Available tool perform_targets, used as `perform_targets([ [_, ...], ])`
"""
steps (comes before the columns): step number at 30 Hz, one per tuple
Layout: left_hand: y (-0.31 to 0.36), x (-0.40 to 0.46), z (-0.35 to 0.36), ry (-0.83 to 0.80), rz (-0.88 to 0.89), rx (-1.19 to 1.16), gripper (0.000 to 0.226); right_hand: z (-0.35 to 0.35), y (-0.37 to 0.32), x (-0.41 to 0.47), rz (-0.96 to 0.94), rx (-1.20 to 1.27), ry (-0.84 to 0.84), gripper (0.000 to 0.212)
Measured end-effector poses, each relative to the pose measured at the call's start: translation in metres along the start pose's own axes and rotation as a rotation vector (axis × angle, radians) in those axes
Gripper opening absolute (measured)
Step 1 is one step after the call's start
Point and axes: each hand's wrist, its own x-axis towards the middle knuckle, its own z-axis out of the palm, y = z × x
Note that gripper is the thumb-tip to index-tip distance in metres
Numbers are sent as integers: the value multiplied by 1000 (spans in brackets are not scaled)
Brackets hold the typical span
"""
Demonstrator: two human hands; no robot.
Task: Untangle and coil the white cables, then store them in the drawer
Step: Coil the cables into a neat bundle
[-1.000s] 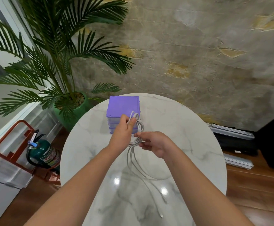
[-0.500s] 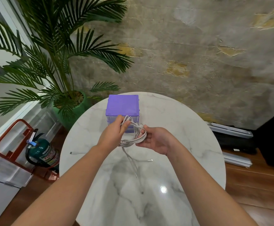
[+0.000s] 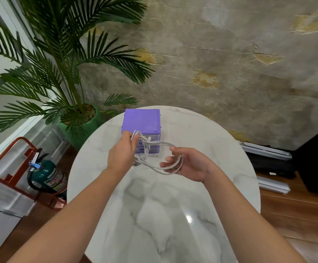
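1. From the head camera I look down on a round white marbled surface (image 3: 173, 215) with a purple drawer unit (image 3: 141, 121) standing at its far side.
2. I take the drawer unit as my landmark. The white cables (image 3: 155, 153) hang in the air just in front of it, bundled into loose loops and stretched between my two hands above the surface.
3. My left hand (image 3: 123, 153) is directly in front of the unit's lower left corner. Its fingers are curled and pinch one end of the loops right against the unit's front face.
4. My right hand (image 3: 189, 165) is nearer to me than the unit and off its right corner, palm turned up. Its fingers are hooked loosely through the other end of the loops, so the strands run across them.
5. Between the hands several strands cross and bunch together, just before the unit's front; I cannot tell whether they are knotted there.
6. I cannot tell whether any drawer of the unit is pulled out, since the hand and cables cover its front.
7. Left of the unit, beyond the surface's edge, a palm in a green pot (image 3: 82, 128) stands on the floor; nearer me on that side is a green fire extinguisher (image 3: 47, 176) in a red stand.
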Motion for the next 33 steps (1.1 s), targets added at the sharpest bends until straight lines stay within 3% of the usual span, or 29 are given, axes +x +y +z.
perform_targets([
  [3,-5,2,-2,4,4,49,36,-10,0,4,-37,-251,124,11],
  [7,-10,-1,-1,-24,79,145,35,-27,-4,10,-119,-734,375,27],
  [9,-11,-4,1,-33,77,145,35,-31,-1,13,-147,-805,478,39],
  [12,-9,-6,4,-14,42,85,34,-30,6,14,-126,-674,546,40],
  [16,-10,0,2,7,5,64,31,-43,21,13,-37,-229,257,29],
  [22,-10,-5,7,-6,45,102,35,-39,21,15,-111,-239,334,27],
  [27,-2,-10,13,17,51,82,33,-22,14,22,-19,327,267,35],
  [29,-4,-11,12,15,39,74,31,-25,11,21,54,296,237,35],
  [33,-16,-7,5,29,79,135,33,-38,4,12,180,-62,206,29],
])
